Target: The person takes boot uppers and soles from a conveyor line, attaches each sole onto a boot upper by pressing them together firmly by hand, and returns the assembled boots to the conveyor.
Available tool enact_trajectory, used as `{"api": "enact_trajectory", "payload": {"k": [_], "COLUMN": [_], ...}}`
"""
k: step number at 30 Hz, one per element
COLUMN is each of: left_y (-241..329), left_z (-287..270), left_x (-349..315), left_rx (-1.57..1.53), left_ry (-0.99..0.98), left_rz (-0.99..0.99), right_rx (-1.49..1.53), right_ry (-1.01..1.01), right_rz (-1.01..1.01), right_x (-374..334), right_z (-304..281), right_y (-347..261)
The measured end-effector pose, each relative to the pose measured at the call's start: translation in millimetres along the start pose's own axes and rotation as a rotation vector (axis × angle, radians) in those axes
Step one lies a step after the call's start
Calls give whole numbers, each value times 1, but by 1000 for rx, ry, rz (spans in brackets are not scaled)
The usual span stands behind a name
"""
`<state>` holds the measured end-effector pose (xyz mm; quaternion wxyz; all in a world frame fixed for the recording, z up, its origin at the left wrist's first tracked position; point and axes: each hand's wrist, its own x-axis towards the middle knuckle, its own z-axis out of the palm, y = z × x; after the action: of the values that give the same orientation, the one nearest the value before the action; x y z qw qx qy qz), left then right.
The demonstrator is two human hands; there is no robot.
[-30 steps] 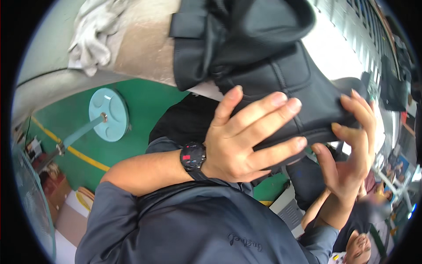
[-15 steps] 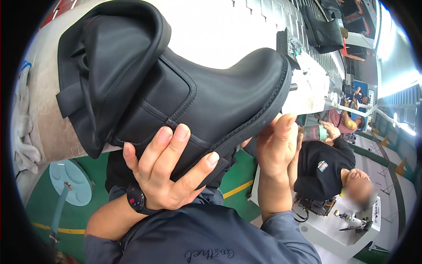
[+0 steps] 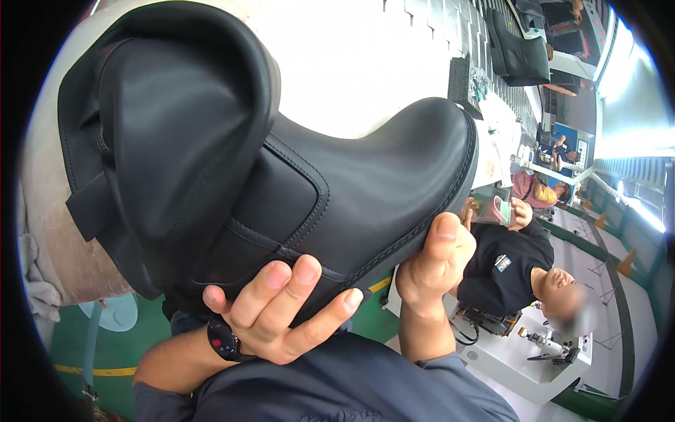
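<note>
A black boot [image 3: 365, 165] lies across the view, its toe pointing right and its floppy shaft folded over at the left. My left hand [image 3: 281, 309] cups the heel end from below, with its fingertips pressed on the side of the boot. At the front of the sole my right hand [image 3: 437, 264] grips the edge, thumb up along the welt. Its other fingers are mostly hidden behind the hand and the sole. A dark watch [image 3: 223, 339] sits on my left wrist.
A pale worktable [image 3: 330, 63] extends behind the boot, with a white glove [image 3: 39, 281] at its left edge. More dark boots [image 3: 517, 53] stand on the line at upper right. Beside me a co-worker [image 3: 500, 264] in black holds a clear, green-rimmed object [image 3: 496, 211]. A round stool [image 3: 112, 313] stands lower left.
The boot has come closer and its toe has dropped slightly, so it fills more of the view. Both hands keep their hold on it. The co-worker's hands have shifted a little.
</note>
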<state>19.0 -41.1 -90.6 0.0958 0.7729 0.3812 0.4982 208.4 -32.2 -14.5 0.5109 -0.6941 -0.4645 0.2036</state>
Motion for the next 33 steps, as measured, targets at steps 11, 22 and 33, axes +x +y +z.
{"api": "enact_trajectory", "payload": {"k": [11,22,33], "left_y": [-5,-4,-64], "left_z": [4,0,-76], "left_x": [9,8,65], "left_rx": [-47,-77,-91], "left_ry": [-71,-24,-544], "left_rz": [-16,-58,273], "right_rx": [-28,-397,-157], "right_ry": [-240,-275,-176], "right_rz": [349,-14,-289], "right_x": [-4,-6,-93], "right_z": [-14,8,22], "right_y": [-24,-27,-2]}}
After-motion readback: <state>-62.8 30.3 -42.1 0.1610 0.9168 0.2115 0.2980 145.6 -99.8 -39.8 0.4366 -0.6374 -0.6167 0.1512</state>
